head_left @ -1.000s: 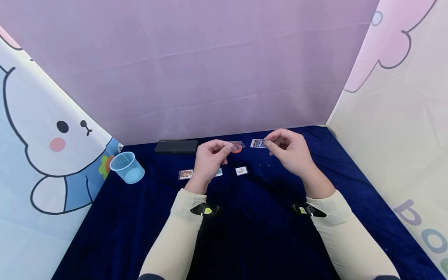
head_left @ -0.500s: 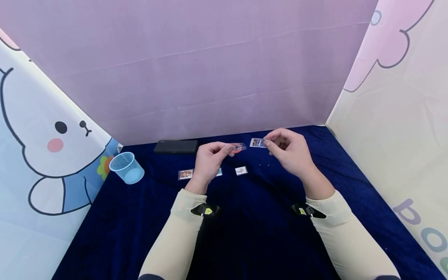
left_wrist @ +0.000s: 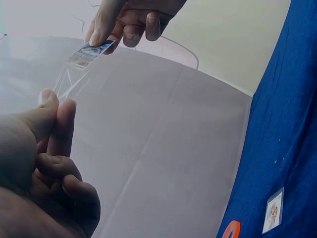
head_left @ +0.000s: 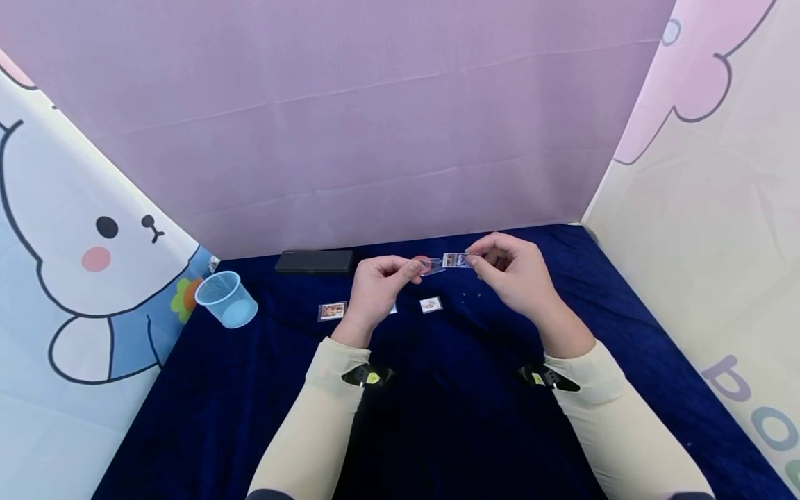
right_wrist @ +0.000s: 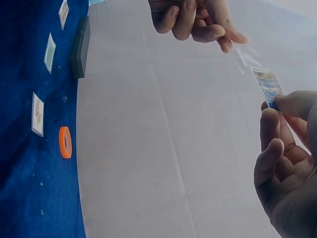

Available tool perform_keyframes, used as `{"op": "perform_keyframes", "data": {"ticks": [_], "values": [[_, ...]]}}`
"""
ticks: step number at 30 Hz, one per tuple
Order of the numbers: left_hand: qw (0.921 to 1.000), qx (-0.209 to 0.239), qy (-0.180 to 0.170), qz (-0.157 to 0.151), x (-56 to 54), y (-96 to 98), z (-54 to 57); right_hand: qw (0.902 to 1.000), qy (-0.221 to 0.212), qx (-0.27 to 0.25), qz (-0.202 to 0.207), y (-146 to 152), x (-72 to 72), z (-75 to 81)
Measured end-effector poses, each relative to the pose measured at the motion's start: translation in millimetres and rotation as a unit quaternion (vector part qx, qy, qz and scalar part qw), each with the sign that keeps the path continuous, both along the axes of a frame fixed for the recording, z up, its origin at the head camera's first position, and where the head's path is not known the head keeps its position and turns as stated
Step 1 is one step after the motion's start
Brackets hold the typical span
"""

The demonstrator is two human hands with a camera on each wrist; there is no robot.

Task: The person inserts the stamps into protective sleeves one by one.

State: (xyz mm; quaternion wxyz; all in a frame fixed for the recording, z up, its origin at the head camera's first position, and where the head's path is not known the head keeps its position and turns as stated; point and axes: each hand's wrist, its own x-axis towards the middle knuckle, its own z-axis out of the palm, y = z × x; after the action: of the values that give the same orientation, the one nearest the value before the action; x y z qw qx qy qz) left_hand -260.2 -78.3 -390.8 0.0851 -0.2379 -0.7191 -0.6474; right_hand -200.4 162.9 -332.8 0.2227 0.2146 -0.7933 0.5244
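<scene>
My left hand (head_left: 380, 288) pinches a small clear plastic sleeve (left_wrist: 69, 82) between thumb and index finger. A small picture card (head_left: 454, 260), blue and brown in print, is pinched by its edge in my right hand (head_left: 515, 274). Both are held up above the cloth. In the left wrist view the sleeve's near end lies under my left fingertips, and its far end meets the edge of the card. The right wrist view shows the printed face of the card (right_wrist: 267, 85) pointing toward the sleeve.
On the dark blue cloth (head_left: 450, 417) lie a sleeved card (head_left: 331, 311), a white-bordered card (head_left: 431, 305), and another partly behind my left hand. An orange ring (right_wrist: 62, 144) lies farther back, near a black case (head_left: 314, 261). A blue cup-shaped basket (head_left: 234, 305) stands left.
The right hand has moved left with the card, closing the gap to the sleeve. The left hand has shifted slightly right, and the sleeve has tilted down.
</scene>
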Motion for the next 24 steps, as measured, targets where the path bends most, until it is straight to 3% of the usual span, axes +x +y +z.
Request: {"op": "perform_keyframes", "data": {"ticks": [24], "values": [[1.0, -0.004, -0.006, 0.004, 0.9, -0.2, -1.2, 0.9996, 0.005, 0.028, 0.0, -1.6, -0.1, -2.5]]}}
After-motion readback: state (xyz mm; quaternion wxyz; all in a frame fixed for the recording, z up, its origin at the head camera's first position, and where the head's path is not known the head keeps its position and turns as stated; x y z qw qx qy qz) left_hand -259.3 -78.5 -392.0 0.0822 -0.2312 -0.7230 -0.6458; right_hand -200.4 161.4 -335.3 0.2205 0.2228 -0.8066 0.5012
